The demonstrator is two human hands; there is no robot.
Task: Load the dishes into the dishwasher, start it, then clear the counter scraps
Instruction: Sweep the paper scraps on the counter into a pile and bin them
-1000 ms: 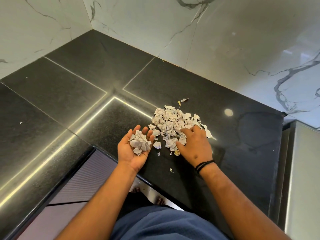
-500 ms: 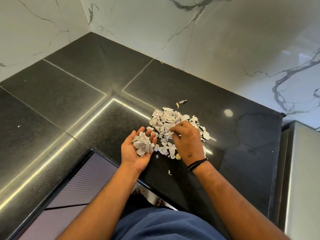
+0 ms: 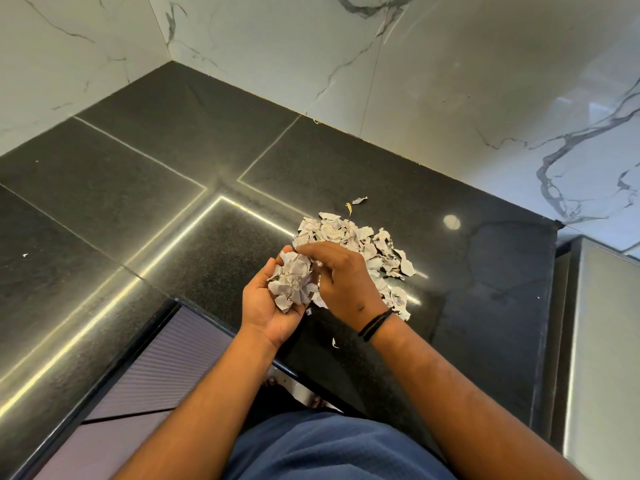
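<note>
Step in hand: the person is clearing the counter scraps, the last part of the task by my reading; no dishwasher or dishes are showing here.
Left hand (image 3: 273, 308): it is lying palm up at the near edge of the desk (image 3: 145, 168), cupping a wad of scraps (image 3: 292, 280), its fingers curling loosely round the bundle.
Right hand (image 3: 341, 277): it is reaching palm down across to the left palm, its fingers (image 3: 308, 249) bent over the top of the wad; whether they are pinching a piece or only pressing it in, I cannot tell.
Scrap pile (image 3: 349, 233): pale torn bits are lying on the desk at about 1 o'clock from the hands, partly hidden under the right hand and trailing round toward 4 o'clock.
Strays: two small bits (image 3: 358, 200) are sitting just beyond the pile at 12 o'clock, and one sliver (image 3: 334, 342) is lying near the desk edge at 6 o'clock.
Next move: it probably calls for the right hand going back to the pile for another pinch, with the left hand staying level so nothing spills.
</note>
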